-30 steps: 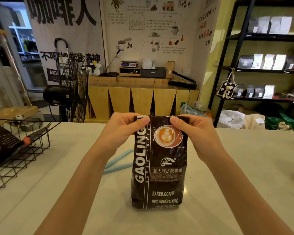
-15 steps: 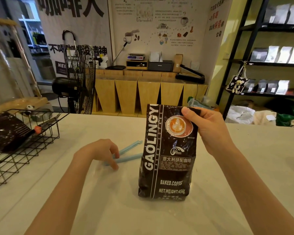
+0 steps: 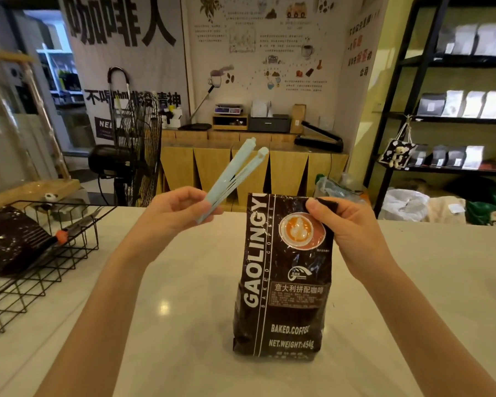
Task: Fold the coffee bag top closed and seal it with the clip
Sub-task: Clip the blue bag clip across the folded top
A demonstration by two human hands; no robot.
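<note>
A dark brown coffee bag (image 3: pixel 284 282) with white lettering stands upright on the white counter (image 3: pixel 169 325), its top folded over. My right hand (image 3: pixel 347 233) pinches the folded top at its right corner, thumb on the front. My left hand (image 3: pixel 172 216) is raised to the left of the bag and holds a long pale blue clip (image 3: pixel 229 179) by its hinged end. The clip's two arms are spread apart and point up and to the right, above the bag's top left corner.
A black wire basket (image 3: pixel 40 270) on the counter's left holds a dark bag and an orange-handled tool. Behind the counter stand a black floor fan (image 3: pixel 135 144), wooden cabinets and a black shelf (image 3: pixel 455 118) with bags at the right.
My left hand let go of the bag's top, reached down to the clip on the counter, and has lifted it up beside the bag. My right hand kept its hold on the folded top.
</note>
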